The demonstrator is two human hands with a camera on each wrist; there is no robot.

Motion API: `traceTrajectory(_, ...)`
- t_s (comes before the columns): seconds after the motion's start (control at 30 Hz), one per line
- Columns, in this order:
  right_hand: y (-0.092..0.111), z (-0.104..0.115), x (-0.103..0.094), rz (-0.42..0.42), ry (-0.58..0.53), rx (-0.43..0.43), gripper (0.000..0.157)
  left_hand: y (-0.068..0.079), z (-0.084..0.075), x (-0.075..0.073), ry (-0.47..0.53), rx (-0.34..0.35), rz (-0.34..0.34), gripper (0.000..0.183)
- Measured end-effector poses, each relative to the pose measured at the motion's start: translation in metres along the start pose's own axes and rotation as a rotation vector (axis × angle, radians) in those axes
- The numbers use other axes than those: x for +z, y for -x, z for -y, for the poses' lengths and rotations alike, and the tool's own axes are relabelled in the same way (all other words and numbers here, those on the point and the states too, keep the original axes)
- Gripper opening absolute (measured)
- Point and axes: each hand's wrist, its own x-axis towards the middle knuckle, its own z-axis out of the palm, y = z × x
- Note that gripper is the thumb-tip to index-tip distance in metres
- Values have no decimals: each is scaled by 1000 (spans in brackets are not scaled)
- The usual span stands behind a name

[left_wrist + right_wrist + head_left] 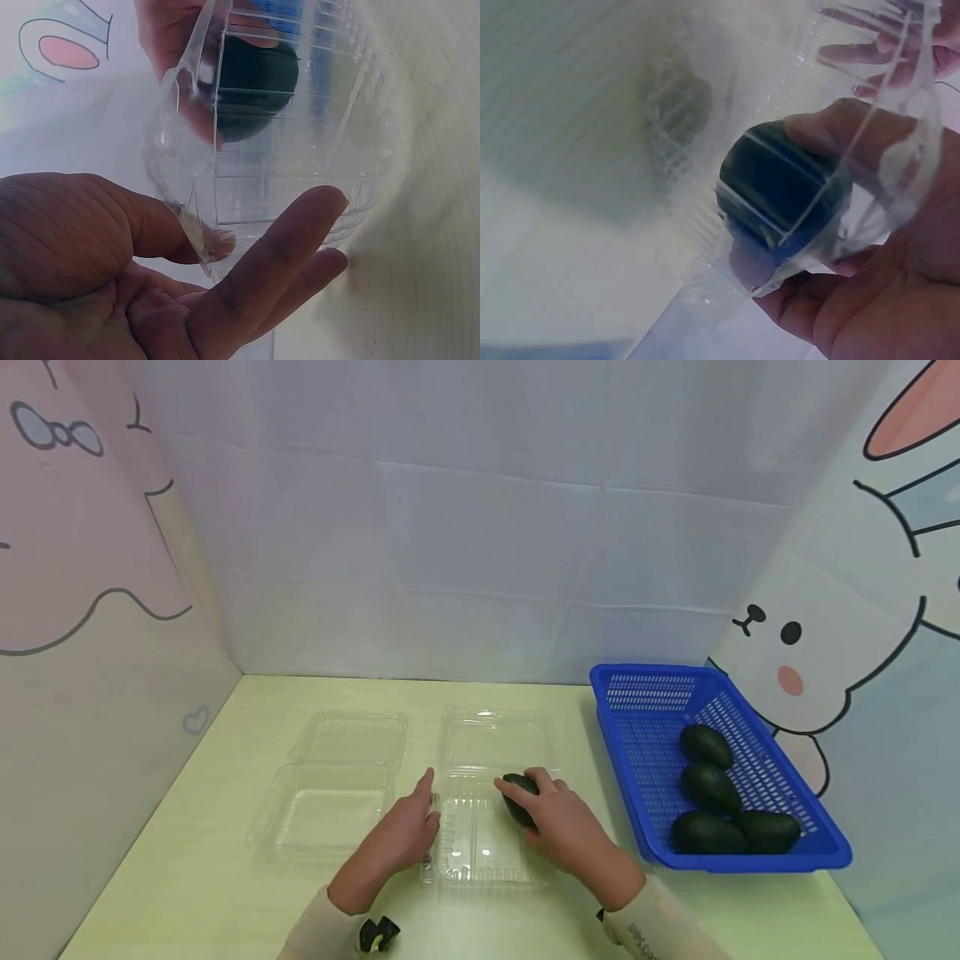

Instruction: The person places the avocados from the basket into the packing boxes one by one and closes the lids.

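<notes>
My right hand point(564, 827) grips a dark green avocado point(519, 799) inside the right half of a clear plastic clamshell box point(474, 860). Through the box wall in the right wrist view, the avocado point(780, 184) shows between thumb and fingers. At the box's left edge is my left hand point(405, 828). The left wrist view shows this left hand point(172, 277) pinching the box's rim, thumb over the edge and fingers along the outer wall. The lid of the box point(497, 739) lies folded back, away from me.
A second clear clamshell box point(322, 818) lies unfolded on the left of the pale yellow table point(187, 827). On the right stands a blue plastic basket point(626, 760) with several avocados point(708, 785) in it. A white cloth wall point(450, 543) closes off the back.
</notes>
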Motion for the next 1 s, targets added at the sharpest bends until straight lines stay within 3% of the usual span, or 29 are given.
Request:
traceTrajectory(0.5,1,1,5,3,145,-35,70,0,1,2,0,7,1,65)
traceTrajectory(1.0,2,-1,3,-23,141,-55,69,-2,2,2,5,7,-2,65)
